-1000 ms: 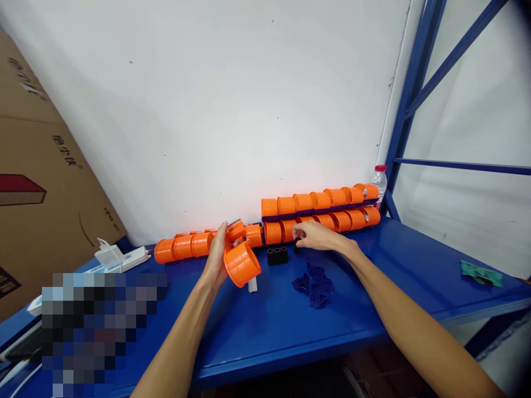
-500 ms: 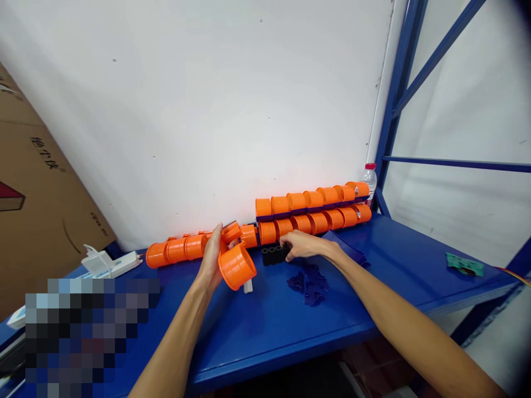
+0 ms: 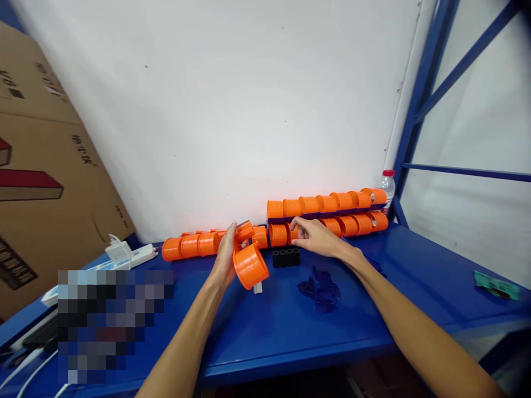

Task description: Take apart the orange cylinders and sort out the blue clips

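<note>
My left hand is closed around an orange plastic part with a round, ring-like cup at its lower end, raised over the blue table. My right hand hovers before the lower orange row, thumb and index finger curved with a gap between them. I see nothing between those fingertips. Just below and left of it stands a short row of black cylinders with holes in their tops. A crumpled heap of dark blue pieces lies nearer to me. A small white block is partly hidden under the held part.
Orange cups in two stacked rows line the wall, and more orange cups lie left. A clear bottle stands behind the right end. A power strip, a cardboard box and a green packet flank the blue table.
My right hand has lifted off the right end of the black cylinders and moved up. The left hand keeps its hold on the orange part. The whole view has shifted somewhat.
</note>
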`<state>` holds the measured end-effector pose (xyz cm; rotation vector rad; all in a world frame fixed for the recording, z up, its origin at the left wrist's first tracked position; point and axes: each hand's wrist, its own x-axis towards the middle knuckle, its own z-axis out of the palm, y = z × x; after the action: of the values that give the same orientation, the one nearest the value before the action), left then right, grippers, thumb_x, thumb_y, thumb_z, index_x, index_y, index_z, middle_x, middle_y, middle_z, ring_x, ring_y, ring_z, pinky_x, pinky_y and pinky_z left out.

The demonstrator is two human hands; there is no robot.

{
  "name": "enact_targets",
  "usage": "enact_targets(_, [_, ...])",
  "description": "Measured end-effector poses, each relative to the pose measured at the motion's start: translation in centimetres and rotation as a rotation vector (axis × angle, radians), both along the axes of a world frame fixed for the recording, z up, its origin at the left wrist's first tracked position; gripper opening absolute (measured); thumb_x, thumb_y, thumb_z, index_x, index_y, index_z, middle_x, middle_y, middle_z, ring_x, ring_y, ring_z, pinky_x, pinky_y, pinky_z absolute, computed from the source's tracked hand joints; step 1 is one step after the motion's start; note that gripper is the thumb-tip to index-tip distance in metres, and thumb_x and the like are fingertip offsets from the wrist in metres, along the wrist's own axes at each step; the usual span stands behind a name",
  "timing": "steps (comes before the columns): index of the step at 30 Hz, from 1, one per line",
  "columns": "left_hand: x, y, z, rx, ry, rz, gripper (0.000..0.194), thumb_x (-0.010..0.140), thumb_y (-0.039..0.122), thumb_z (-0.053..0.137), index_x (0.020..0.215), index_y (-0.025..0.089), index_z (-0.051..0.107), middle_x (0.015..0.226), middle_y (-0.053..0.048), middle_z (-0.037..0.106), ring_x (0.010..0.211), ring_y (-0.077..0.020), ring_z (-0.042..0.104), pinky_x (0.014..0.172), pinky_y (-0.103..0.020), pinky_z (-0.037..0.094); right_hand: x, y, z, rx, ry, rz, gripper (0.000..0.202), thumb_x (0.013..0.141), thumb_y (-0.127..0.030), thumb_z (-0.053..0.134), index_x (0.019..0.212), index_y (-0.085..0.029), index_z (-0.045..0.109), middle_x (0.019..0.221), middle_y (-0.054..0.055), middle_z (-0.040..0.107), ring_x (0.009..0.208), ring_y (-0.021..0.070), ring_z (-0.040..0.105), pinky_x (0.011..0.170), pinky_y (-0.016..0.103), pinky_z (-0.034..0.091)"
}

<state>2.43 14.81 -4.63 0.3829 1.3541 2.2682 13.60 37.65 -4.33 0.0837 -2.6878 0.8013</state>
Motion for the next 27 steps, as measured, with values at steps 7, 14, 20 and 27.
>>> enact_targets(7, [-0.1, 0.4, -0.8, -0.138, 0.408, 0.122, 0.052, 0.082, 0.068, 0.068, 0.074, 0.019, 0.053, 0.054, 0.005, 0.045, 0.047, -0.0085, 0.040, 0.045, -0.021, 0.030, 0.2, -7.0, -0.9, -0.294, 0.398, 0.151, 0.022, 0.091, -0.021, 0.057, 0.113, -0.022, 0.055, 0.089, 0.000, 0.063, 0.062, 0.0114, 0.055, 0.059, 0.025, 0.041])
enact_targets(14, [1.5, 0.2, 0.0, -0.400, 0.448, -0.285, 0.054, 0.081, 0.073, 0.064, 0.079, 0.020, 0.055, 0.051, 0.006, 0.044, 0.040, -0.0082, 0.034, 0.041, -0.023, 0.024, -1.2, -4.5, -1.5, -0.109, 0.331, 0.094, 0.030, 0.099, -0.042, 0.057, 0.078, -0.021, 0.049, 0.069, -0.003, 0.054, 0.063, 0.0134, 0.048, 0.060, 0.027, 0.031])
enact_targets(20, [1.2, 0.0, -0.5, -0.468, 0.547, -0.429, 0.052, 0.082, 0.071, 0.063, 0.075, 0.020, 0.050, 0.052, 0.006, 0.044, 0.040, -0.0074, 0.032, 0.041, -0.024, 0.024, -1.1, -3.7, -1.5, -0.102, 0.199, 0.250, 0.040, 0.098, -0.043, 0.057, 0.067, -0.020, 0.045, 0.063, -0.004, 0.045, 0.060, 0.0112, 0.040, 0.059, 0.028, 0.028])
enact_targets(27, [0.7, -0.3, -0.3, -0.486, 0.594, -0.468, 0.050, 0.083, 0.067, 0.065, 0.072, 0.019, 0.055, 0.051, 0.004, 0.047, 0.040, -0.0086, 0.035, 0.041, -0.023, 0.028, -0.8, -3.8, -0.9, -0.440, -0.031, 0.393, 0.049, 0.088, -0.055, 0.065, 0.060, -0.018, 0.050, 0.087, 0.003, 0.053, 0.071, 0.0135, 0.052, 0.052, 0.024, 0.046])
